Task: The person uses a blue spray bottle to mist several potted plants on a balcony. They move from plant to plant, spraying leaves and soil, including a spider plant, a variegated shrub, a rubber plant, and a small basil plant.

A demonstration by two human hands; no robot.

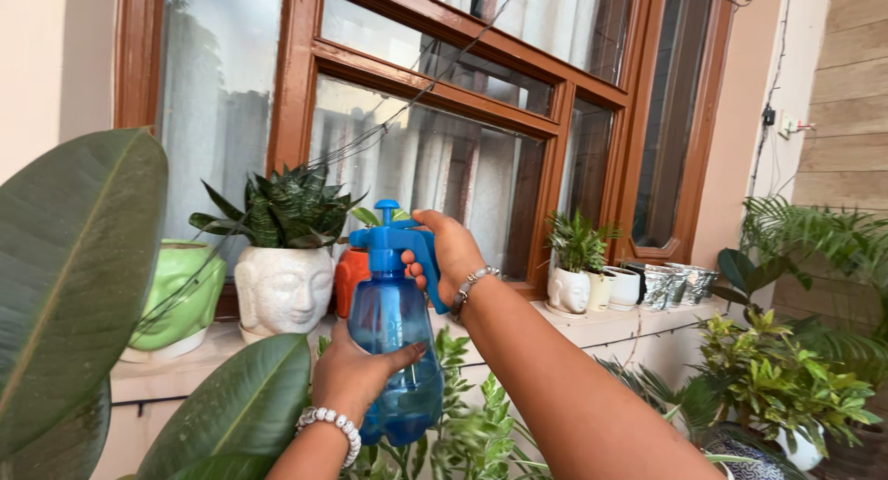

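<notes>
Spray bottle (396, 350), blue and see-through, sits in the middle of the view, held up in front of a window ledge (592, 325). One left hand (356, 376) cups its round belly from 8 o'clock, fingers wrapped across the front, so part of the bottle is hidden behind them. One right hand (450, 254) grips the blue handle at the top from 2 o'clock, fingers curled tight around it; the trigger under the fingers cannot be made out. Each wrist wears one bracelet, a white beaded one on the left and a silver one on the right. On the ledge at 10 o'clock stands one white face-shaped pot (283, 290) with a spiky plant. One green pot (181, 297) at 9 o'clock is partly covered by a big dark leaf (74, 276). One orange pot (351, 278) peeks out behind the bottle, mostly hidden. At 3 o'clock a smaller white face pot (568, 291) holds a plant, with two plain white pots and some shiny silver ones beside it, too small to count well. Leafy plants below are cut off by the bottom edge.
</notes>
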